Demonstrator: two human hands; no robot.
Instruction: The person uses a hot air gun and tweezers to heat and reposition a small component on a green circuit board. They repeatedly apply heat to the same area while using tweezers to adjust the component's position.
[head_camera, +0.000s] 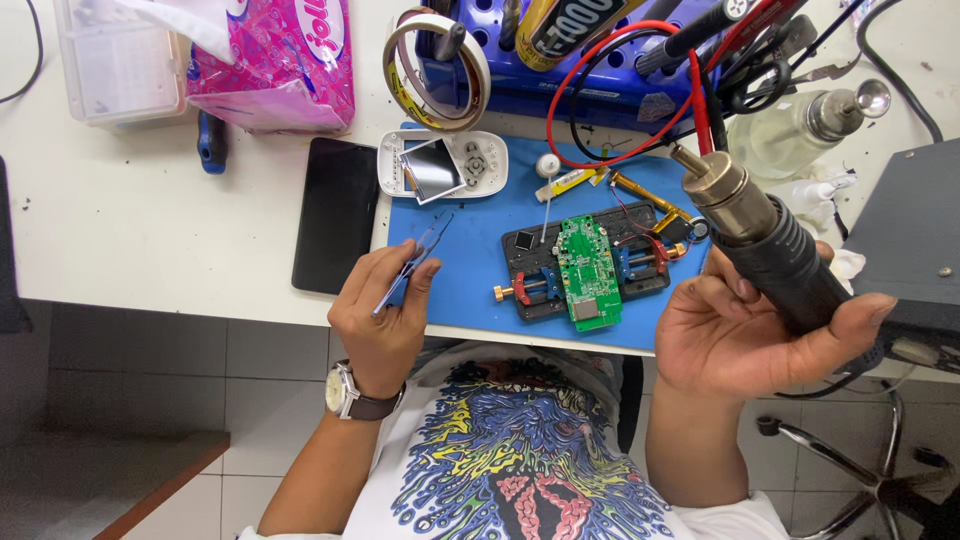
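Left hand (385, 310): grasps slim blue tweezers (415, 262). Right hand (745, 335): clenched on black hot-air rework handle with brass nozzle (760, 235). Between them, just beyond: green circuit board (585, 270) clamped in black holder (530, 270) on blue mat (470, 250). Step, judged: heating about to begin; nozzle needs lowering over board.

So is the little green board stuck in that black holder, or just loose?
Held in: the green circuit board sits in the black holder, between its blue clamps.

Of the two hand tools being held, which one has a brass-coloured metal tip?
The black hot-air tool in the right hand. The left hand holds thin blue tweezers instead.
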